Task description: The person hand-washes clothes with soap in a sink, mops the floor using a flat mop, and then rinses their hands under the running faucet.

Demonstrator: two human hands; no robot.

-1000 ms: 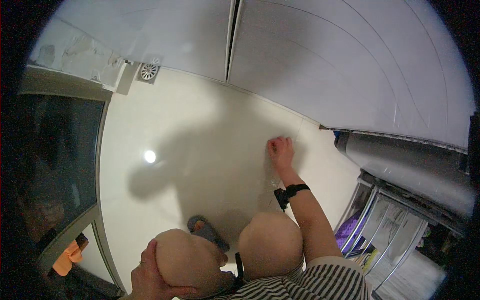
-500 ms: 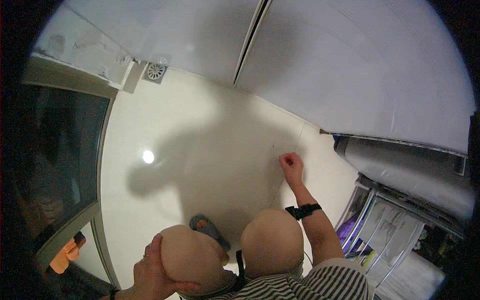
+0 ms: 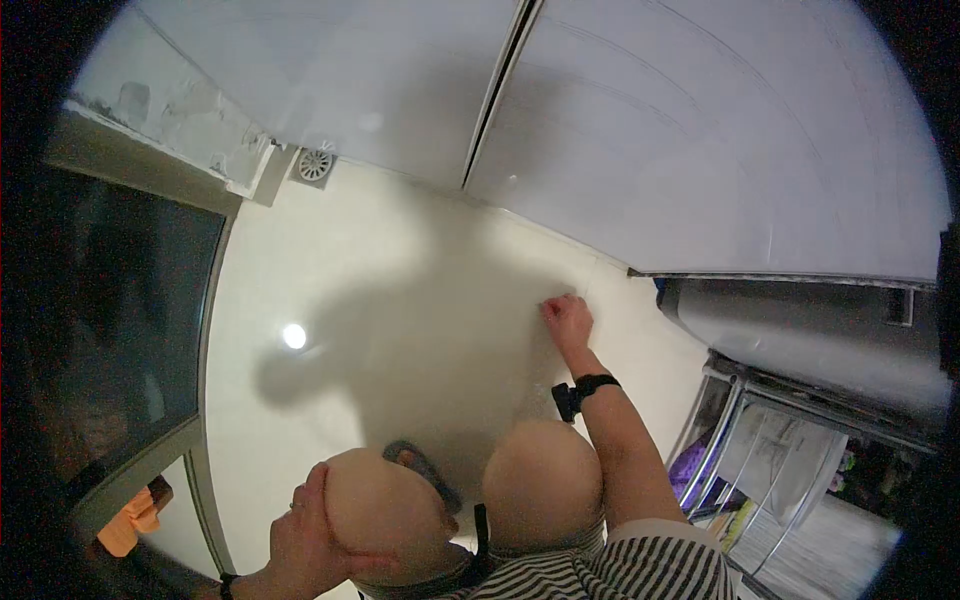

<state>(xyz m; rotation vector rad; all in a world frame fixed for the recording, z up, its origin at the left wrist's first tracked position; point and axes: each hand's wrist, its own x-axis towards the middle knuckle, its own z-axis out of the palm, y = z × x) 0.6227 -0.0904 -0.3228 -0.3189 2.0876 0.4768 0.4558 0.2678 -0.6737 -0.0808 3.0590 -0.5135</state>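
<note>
My left hand (image 3: 305, 535) rests against my left knee (image 3: 385, 510), thumb apart from the fingers, holding no object. Out over the pale floor (image 3: 440, 330), my right hand (image 3: 568, 322) is closed, its fingers curled together close to the floor surface. What those fingers hold, if anything, is too small to make out. A black strap with a small block (image 3: 583, 396) circles my right wrist. Below the hands, a dark slipper (image 3: 425, 472) shows on my foot between the knees.
A round floor drain (image 3: 315, 163) lies by the far left corner. White panels (image 3: 720, 140) stand ahead, and a dark glass door (image 3: 120, 300) is at the left. To the right are a grey bin-like container (image 3: 800, 320) and a metal rack (image 3: 725, 430). Something orange (image 3: 130, 522) shows lower left.
My right hand has shifted a little left and its wrist has turned. My left hand stays on the knee. The view has tilted slightly.
</note>
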